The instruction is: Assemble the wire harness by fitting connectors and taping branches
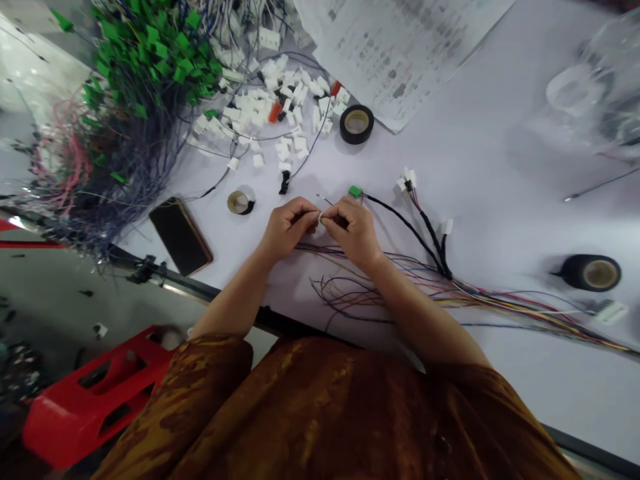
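My left hand [290, 228] and my right hand [353, 230] meet fingertip to fingertip above the table. Both are closed in a pinch, with a small white piece [321, 217] between them; its kind is too small to make out. A thin wire end [324, 199] with a metal tip sticks out by my right fingers; whether they grip it I cannot tell. Just behind my right hand lies a green connector [355, 191] on a black-taped branch of the wire harness [445, 270]. Loose coloured wires [345, 293] of that harness pass beneath my wrists.
White connectors [295, 93] and green-ended wires [155, 53] pile up at the back left. Tape rolls [357, 124] lie about, one black roll [593, 273] at right. A phone [181, 236] rests near the front edge. Printed sheets [400, 53] and plastic bags [605, 93] lie behind.
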The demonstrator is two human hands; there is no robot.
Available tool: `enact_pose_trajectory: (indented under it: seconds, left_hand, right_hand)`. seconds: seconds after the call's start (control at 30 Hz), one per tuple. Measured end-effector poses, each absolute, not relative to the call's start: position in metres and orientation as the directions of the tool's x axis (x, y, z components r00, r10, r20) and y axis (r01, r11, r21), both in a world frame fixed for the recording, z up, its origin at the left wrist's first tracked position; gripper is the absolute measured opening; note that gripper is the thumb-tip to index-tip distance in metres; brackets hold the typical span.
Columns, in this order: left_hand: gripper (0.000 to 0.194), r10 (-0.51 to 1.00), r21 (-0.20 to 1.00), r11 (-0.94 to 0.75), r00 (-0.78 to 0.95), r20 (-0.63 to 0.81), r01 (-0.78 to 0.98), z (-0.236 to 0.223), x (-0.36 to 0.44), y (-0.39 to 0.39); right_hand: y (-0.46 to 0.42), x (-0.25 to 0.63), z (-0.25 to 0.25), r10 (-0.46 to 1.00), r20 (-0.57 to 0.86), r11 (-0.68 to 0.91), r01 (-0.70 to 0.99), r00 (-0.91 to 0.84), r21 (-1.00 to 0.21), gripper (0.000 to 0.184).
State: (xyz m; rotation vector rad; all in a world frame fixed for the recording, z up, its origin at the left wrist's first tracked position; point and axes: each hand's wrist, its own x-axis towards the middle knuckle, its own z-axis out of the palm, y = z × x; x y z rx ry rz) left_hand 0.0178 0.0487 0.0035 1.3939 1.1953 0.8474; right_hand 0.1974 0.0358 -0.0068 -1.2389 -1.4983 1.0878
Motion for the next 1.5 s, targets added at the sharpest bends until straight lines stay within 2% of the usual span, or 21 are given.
enact_pose_trajectory:
  seconds: [0.13, 0.27, 0.47, 0.67, 1.2, 1.27, 1.43, 1.5]
  left_hand:
    - [0.014, 0.968, 0.99, 0.112, 0.218, -0.129, 0.086, 0.0023, 0.0203, 0.0482]
    - [0.016, 0.958, 0.991, 0.11, 0.257, -0.126, 0.076, 0.0014, 0.0215, 0.0472]
    - [0.023, 0.949, 0.95, 0.258, 0.229, -0.215, -0.175, -0.0008, 0.0217, 0.0503]
    - [0.025, 0.925, 0.901, 0.331, 0.285, -0.252, -0.279, -0.0028, 0.021, 0.0506]
    - [0.031, 0.914, 0.916, 0.355, 0.273, -0.299, -0.185, 0.0014, 0.0219, 0.05]
    - [0.028, 0.926, 0.939, 0.317, 0.257, -0.276, -0.133, 0.0013, 0.0209, 0.0497]
    - [0.013, 0.961, 0.984, 0.116, 0.236, -0.146, 0.138, 0.0051, 0.0191, 0.0479]
    - [0.011, 0.963, 0.985, 0.098, 0.237, -0.129, 0.14, 0.0064, 0.0185, 0.0476]
  right_hand:
    - [0.0352, 0.1968, -0.0109, 0.98, 0.159, 0.183, 0.234, -0.117, -0.955, 0.012]
    - [0.0362, 0.1985, -0.0131, 0.963, 0.212, 0.24, 0.172, -0.165, -0.955, 0.016]
    - [0.038, 0.1977, -0.0103, 0.994, 0.104, 0.103, -0.05, -0.025, -0.993, 0.007]
    - [0.0392, 0.1956, -0.009, 0.997, 0.052, 0.055, 0.057, -0.057, -0.997, 0.013]
    - [0.0365, 0.1965, -0.0051, 0.993, -0.069, -0.068, 0.01, -0.095, -0.998, 0.011]
    - [0.0362, 0.196, -0.0059, 0.989, -0.074, -0.07, 0.037, -0.128, -0.997, 0.012]
    - [0.0344, 0.1938, -0.0091, 0.992, -0.007, 0.012, 0.151, -0.127, -0.988, 0.013]
    - [0.034, 0.1944, -0.0091, 0.992, 0.035, 0.056, 0.182, -0.119, -0.982, 0.011]
